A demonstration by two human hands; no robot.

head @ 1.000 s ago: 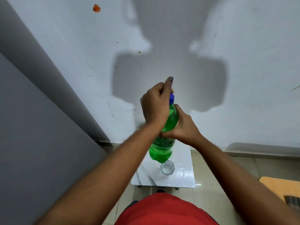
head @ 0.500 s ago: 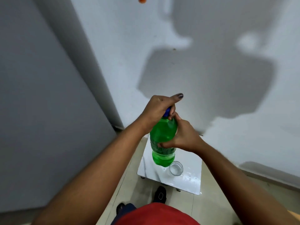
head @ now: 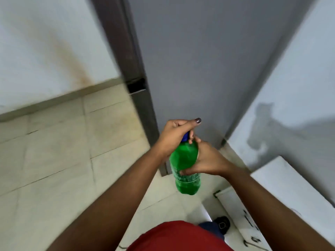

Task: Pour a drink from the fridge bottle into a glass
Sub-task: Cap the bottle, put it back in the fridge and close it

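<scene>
The green bottle (head: 184, 171) is gripped by the right hand (head: 206, 161), left hand (head: 174, 134) clenched over its blue cap (head: 185, 137) above.

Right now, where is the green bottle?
In the head view the green bottle is just right of the centre, held in the air over the tiled floor. The right hand grips its body and the left hand covers its blue cap.
</scene>
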